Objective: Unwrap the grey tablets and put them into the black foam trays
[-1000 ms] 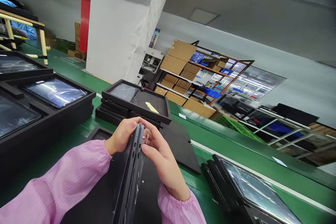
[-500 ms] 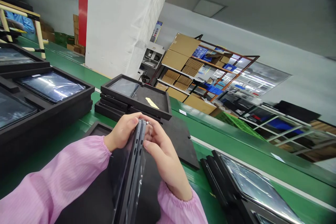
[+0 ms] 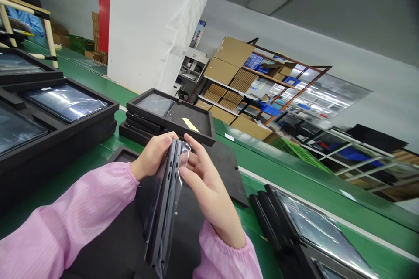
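I hold a thin dark tablet on edge, its side with ports facing me, wrapped in a clear plastic bag. My left hand grips its top left corner, fingers curled over the edge. My right hand presses against the right face, thumb on the edge and fingers on the loose bag. Both arms wear pink sleeves. Under the tablet lies a black foam tray.
A stack of black foam trays with one tablet stands ahead on the green belt. More trays with bagged tablets sit at the left and lower right. A black foam sheet lies beside my hands. Shelves with cardboard boxes stand behind.
The tablet has risen slightly and tilted. My right fingers have stretched out over the bag. The view has shifted a little.
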### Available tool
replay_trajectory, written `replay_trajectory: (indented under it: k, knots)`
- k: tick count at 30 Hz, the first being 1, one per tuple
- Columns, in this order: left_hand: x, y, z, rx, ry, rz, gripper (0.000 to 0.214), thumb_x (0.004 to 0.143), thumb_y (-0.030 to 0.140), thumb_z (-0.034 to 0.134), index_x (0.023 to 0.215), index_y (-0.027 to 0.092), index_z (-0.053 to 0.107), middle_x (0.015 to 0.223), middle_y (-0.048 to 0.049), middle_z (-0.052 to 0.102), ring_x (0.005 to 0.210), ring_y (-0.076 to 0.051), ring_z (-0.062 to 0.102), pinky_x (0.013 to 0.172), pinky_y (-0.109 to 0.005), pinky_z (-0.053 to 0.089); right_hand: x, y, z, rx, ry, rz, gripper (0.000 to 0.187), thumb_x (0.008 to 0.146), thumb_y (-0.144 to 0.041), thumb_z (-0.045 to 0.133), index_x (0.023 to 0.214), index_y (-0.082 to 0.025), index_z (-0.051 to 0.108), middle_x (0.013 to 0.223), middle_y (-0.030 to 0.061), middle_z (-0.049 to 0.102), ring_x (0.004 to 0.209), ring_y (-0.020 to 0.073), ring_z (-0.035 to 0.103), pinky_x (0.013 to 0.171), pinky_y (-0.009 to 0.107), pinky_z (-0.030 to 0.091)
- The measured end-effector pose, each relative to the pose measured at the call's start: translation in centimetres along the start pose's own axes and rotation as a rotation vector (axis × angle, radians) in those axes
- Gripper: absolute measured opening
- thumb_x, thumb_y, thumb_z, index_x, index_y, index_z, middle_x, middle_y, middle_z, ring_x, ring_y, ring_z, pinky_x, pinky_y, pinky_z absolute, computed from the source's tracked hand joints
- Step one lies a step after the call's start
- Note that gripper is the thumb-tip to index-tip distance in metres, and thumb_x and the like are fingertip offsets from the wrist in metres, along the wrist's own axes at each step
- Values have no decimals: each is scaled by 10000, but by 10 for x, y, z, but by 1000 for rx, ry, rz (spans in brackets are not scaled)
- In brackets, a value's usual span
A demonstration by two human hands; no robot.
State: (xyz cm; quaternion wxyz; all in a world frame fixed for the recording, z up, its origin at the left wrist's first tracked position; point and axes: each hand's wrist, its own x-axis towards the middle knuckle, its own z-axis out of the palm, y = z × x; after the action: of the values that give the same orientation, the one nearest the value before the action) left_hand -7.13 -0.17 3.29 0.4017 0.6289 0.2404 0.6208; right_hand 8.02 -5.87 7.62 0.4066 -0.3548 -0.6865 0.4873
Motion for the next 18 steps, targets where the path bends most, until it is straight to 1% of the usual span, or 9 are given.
replay_trajectory:
  k: [6, 10, 12, 15, 16, 18]
  knots:
    - [1, -2, -1, -1, 15, -18, 606, 878, 745, 347, 709, 181, 490, 589, 32, 432, 522, -109, 346, 519, -278, 294, -2, 0, -1, -34, -2, 12, 626, 895, -255, 557, 1478, -276, 331, 932, -10, 575, 863, 134, 588, 840, 301, 468]
    - [3, -4, -3, -2, 37, 0, 600, 886, 735, 343, 709, 182, 493, 595, 31, 437, 536, -114, 357, 541, -283, 306, 1, 3, 3, -26, -14, 19, 606, 912, -284, 547, 1476, -266, 327, 913, -9, 582, 841, 137, 590, 832, 309, 473]
    - [4, -5, -4, -8, 54, 6, 601, 883, 738, 349, 697, 184, 487, 599, 31, 432, 547, -116, 356, 551, -284, 311, 3, 4, 3, -22, -18, 34, 587, 917, -294, 541, 1467, -255, 339, 874, -15, 576, 791, 132, 583, 800, 304, 479]
    - [5, -5, -6, -21, 57, -2, 603, 883, 738, 350, 695, 184, 493, 606, 29, 436, 559, -119, 361, 563, -284, 323, 4, 4, 2, -38, -42, 67, 544, 932, -319, 512, 1452, -240, 377, 787, -31, 536, 694, 124, 543, 690, 280, 466]
    - [4, -5, -6, -22, 49, -4, 604, 885, 737, 349, 704, 182, 505, 612, 26, 447, 560, -120, 367, 562, -284, 326, 3, 3, 1, -63, -46, 63, 539, 931, -332, 512, 1448, -237, 394, 767, -33, 525, 675, 123, 527, 664, 274, 454]
    - [1, -6, -5, -8, 35, -1, 609, 889, 736, 336, 725, 180, 523, 617, 22, 469, 551, -121, 379, 548, -283, 324, -1, -3, 1, -148, -57, 31, 567, 904, -361, 552, 1442, -234, 423, 756, -30, 530, 674, 131, 516, 660, 277, 444]
